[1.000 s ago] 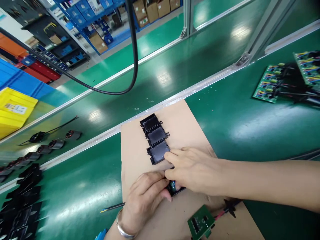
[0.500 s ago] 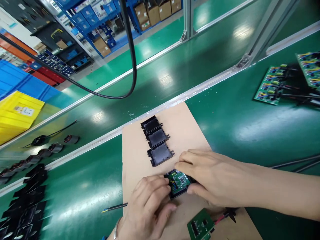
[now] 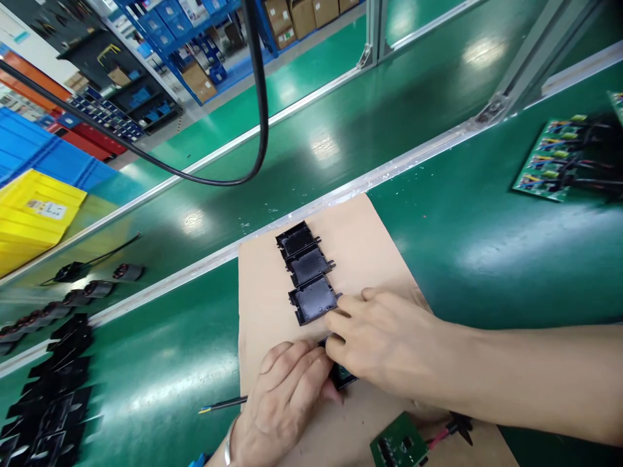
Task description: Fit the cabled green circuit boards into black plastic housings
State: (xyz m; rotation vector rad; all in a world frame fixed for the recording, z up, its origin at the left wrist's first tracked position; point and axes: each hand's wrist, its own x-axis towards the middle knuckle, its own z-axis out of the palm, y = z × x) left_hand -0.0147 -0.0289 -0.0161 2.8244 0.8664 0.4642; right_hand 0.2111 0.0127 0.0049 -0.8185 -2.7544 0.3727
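A small black plastic case with a green circuit board in it lies on the brown cardboard sheet, mostly covered by my hands. My left hand is closed around its left side, thumb below the near edge. Over the top reaches my right hand, its fingers bent and their tips brought together at the case's upper left; what they pinch there is hidden. Just beyond, three black plastic trays stand in a row. A black cable with bared coloured wire ends sticks out from beneath my left hand.
Another green circuit board with a red and black lead lies near my right forearm. Wired boards sit at the right. Black plastic parts are piled at the left. A thick black cable hangs down ahead, before the metal frame.
My right hand has moved left from the case's right side across the board, now hiding most of it. My left hand stays at the left side. The view has shifted slightly.
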